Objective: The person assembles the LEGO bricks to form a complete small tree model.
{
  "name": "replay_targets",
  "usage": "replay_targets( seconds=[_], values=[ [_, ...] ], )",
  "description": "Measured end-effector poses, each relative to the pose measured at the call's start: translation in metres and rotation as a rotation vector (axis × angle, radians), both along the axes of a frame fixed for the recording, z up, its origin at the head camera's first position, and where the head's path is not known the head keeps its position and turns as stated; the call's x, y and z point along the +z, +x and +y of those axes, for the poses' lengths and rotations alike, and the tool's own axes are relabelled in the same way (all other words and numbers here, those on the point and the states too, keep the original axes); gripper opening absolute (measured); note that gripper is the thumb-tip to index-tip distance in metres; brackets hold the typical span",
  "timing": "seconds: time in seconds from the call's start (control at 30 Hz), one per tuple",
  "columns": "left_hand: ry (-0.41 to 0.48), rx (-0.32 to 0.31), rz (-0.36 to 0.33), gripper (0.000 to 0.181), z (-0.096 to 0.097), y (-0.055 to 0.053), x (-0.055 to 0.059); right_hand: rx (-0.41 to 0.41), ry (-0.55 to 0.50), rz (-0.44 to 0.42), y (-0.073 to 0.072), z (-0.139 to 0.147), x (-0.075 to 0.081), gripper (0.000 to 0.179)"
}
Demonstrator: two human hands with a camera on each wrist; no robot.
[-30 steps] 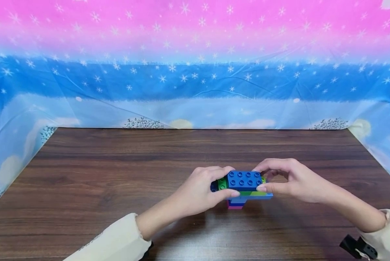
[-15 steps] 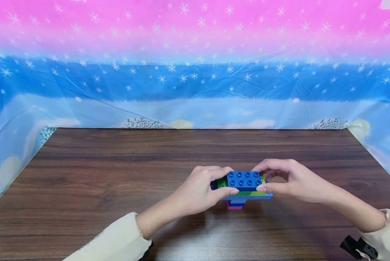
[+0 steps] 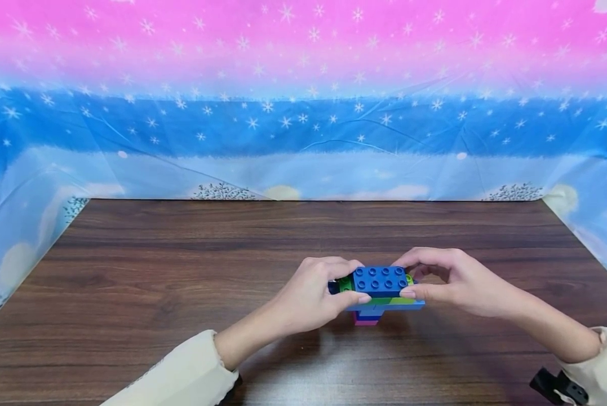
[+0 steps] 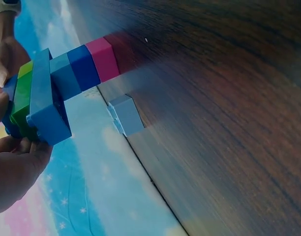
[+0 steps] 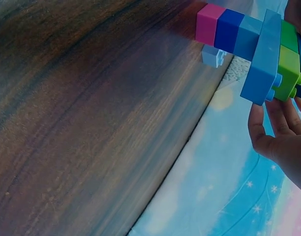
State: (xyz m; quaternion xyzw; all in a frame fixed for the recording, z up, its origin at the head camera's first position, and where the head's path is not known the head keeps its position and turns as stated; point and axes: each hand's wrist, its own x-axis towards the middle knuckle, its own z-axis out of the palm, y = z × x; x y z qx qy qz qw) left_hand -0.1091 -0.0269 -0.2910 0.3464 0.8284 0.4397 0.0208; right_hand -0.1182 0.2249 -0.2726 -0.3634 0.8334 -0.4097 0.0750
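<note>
A tower of toy building bricks stands on the table. From the bottom it has a pink brick [image 4: 102,59], a dark blue brick [image 5: 229,30], a light blue brick [image 4: 65,77] and a long blue brick [image 5: 262,59]. A green brick [image 4: 23,101] and a lime brick [image 5: 288,71] lie side by side above, with a dark blue eight-stud brick [image 3: 379,277] across the top. My left hand [image 3: 313,296] holds the top brick's left end between thumb and fingers. At its right end, my right hand [image 3: 457,282] pinches it, thumb in front.
Behind the tower, a loose light blue brick [image 4: 126,115] lies on the dark wood table [image 3: 181,270], visible in both wrist views. A snowflake-patterned cloth [image 3: 303,124] hangs along the table's back and sides.
The left thumb has shifted very slightly up and to the left on the bricks. The right hand and the tower look unmoved.
</note>
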Motion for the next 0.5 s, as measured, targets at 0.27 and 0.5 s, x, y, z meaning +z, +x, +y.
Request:
replay_targets(
  seconds=[0.27, 0.5],
  values=[
    [-0.050, 0.001, -0.077, 0.041, -0.004, -0.004, 0.002, -0.006, 0.015, 0.010, -0.001, 0.001, 0.000, 0.029],
    [-0.074, -0.063, -0.190, 0.043, -0.021, -0.024, 0.011, 0.011, 0.016, 0.011, -0.001, 0.001, 0.001, 0.029]
  ],
)
